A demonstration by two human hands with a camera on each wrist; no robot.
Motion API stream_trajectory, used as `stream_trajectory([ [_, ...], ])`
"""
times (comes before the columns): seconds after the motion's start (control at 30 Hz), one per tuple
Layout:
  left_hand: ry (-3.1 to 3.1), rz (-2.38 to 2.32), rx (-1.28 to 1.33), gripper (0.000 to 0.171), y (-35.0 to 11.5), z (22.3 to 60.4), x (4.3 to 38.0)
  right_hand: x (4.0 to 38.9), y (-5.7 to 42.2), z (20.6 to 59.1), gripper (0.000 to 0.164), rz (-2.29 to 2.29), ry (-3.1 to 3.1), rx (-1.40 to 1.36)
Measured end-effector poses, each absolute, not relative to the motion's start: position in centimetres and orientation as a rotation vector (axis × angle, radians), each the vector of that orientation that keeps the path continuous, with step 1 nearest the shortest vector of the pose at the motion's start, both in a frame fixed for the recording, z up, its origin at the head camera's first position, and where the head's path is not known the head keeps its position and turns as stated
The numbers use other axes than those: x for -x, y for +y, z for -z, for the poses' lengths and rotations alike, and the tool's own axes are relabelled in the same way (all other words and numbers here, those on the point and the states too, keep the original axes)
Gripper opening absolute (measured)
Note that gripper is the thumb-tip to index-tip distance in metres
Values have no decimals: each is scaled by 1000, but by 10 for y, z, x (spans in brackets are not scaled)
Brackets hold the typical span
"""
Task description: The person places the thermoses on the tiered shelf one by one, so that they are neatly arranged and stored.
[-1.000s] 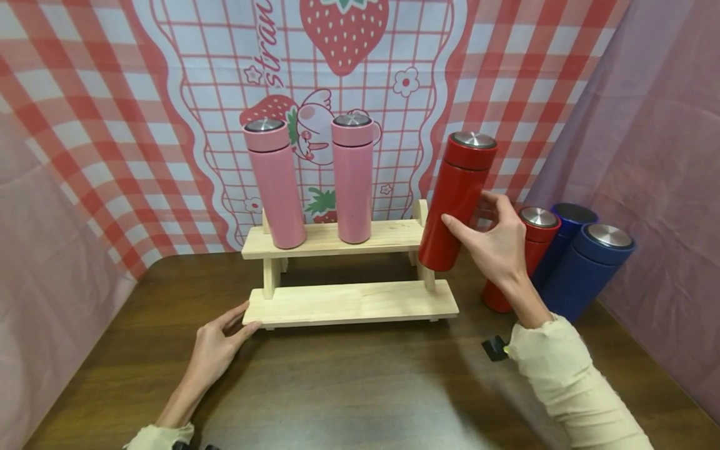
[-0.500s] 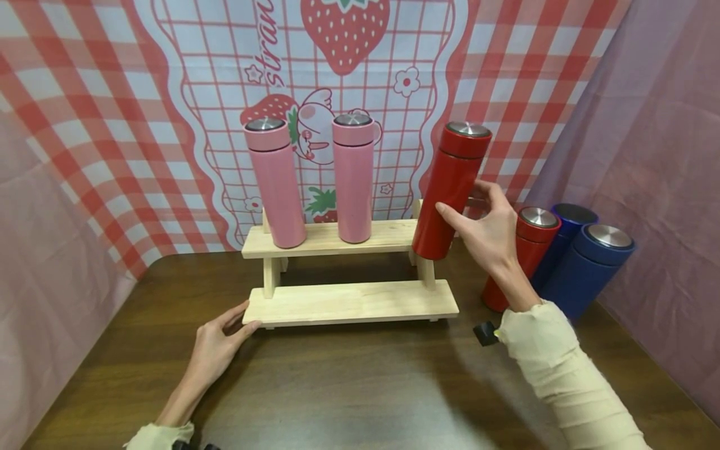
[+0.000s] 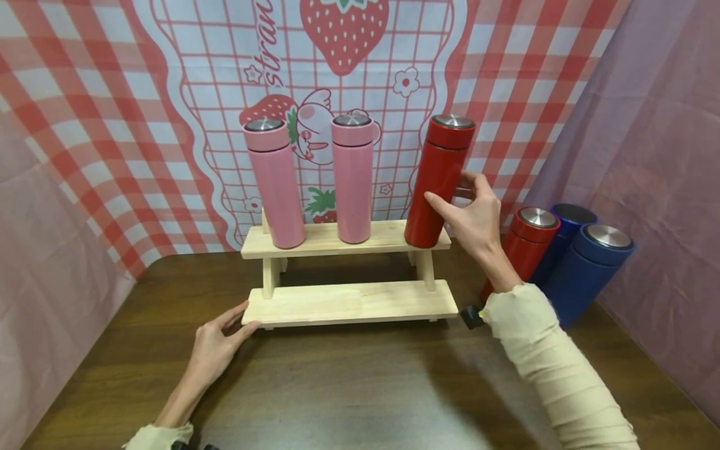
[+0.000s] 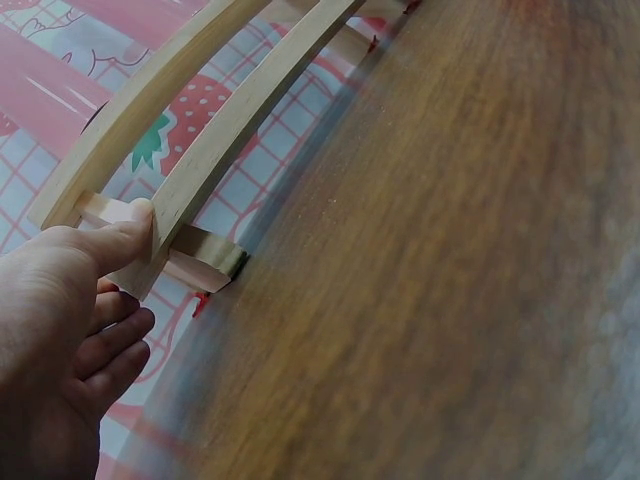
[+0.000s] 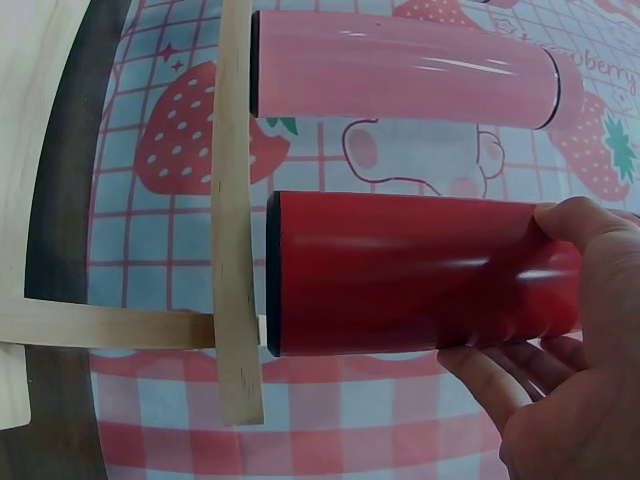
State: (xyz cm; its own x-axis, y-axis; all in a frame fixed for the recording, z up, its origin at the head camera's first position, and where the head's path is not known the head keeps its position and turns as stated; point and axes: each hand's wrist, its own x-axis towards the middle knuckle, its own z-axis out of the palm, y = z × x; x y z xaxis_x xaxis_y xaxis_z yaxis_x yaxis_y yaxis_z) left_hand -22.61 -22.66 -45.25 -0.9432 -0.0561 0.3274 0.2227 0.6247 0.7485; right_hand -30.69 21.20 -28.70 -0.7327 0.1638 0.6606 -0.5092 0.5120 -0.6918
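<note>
My right hand (image 3: pixel 475 215) grips a red thermos bottle (image 3: pixel 439 181) round its middle, thumb on the near side. The bottle leans slightly at the right end of the upper tier of a wooden two-tier stand (image 3: pixel 349 303). In the right wrist view a thin gap shows between the red bottle's black base (image 5: pixel 274 275) and the upper board (image 5: pixel 234 230). Two pink thermos bottles, one at the left (image 3: pixel 278 187) and one mid-shelf (image 3: pixel 353 187), stand on that tier. At the lower tier's left end my left hand (image 3: pixel 214 347) pinches the board's corner (image 4: pixel 150 255) between thumb and fingers.
Right of the stand are another red bottle (image 3: pixel 529 240) and two blue ones, a bright blue (image 3: pixel 562 231) behind a dark blue (image 3: pixel 590 269). My right forearm partly hides them. The brown table (image 3: pixel 337 387) meets a strawberry-print cloth (image 3: pixel 191 125) at the back.
The red bottle has moved left and up in my right hand, from beside the stand's right end to over the upper tier, and tilts less. My left hand has stayed put.
</note>
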Motion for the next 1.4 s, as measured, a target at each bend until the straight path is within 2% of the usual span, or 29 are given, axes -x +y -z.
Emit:
stream_trajectory([
  [0.77,-2483,1257,162,54,-226,457,224,331,194,287,69,-1328,-2100,-280],
  [1.4,-2489,1257,165,55,-226,454,225,337,188,284,70,-1283,-2124,-336],
])
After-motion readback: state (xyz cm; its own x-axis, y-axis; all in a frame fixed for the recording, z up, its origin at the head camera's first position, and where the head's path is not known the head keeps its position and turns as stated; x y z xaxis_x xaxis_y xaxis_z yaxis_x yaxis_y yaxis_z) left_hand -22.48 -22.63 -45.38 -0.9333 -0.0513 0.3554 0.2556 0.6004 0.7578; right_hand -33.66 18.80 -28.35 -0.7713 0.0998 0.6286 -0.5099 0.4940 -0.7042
